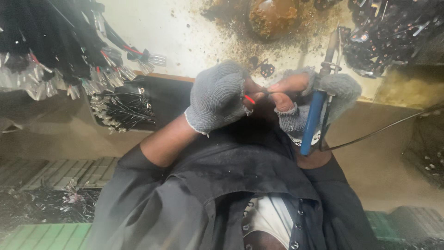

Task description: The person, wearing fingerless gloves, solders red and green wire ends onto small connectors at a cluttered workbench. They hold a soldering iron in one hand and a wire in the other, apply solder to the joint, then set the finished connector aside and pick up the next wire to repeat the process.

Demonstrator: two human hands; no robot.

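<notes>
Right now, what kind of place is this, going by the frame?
Probably a small cable or electronics soldering workshop. The right hand holds a blue-handled soldering iron, the left hand pinches a thin wire, bundles of black connector cables hang at one side, and the bench is stained brown with residue.

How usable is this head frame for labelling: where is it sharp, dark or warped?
Head view: gloved left hand and right hand are fairly sharp; the dark shirt loses detail in shadow; the frame edges bend and soften; the pale worktop is brightly lit.
</notes>
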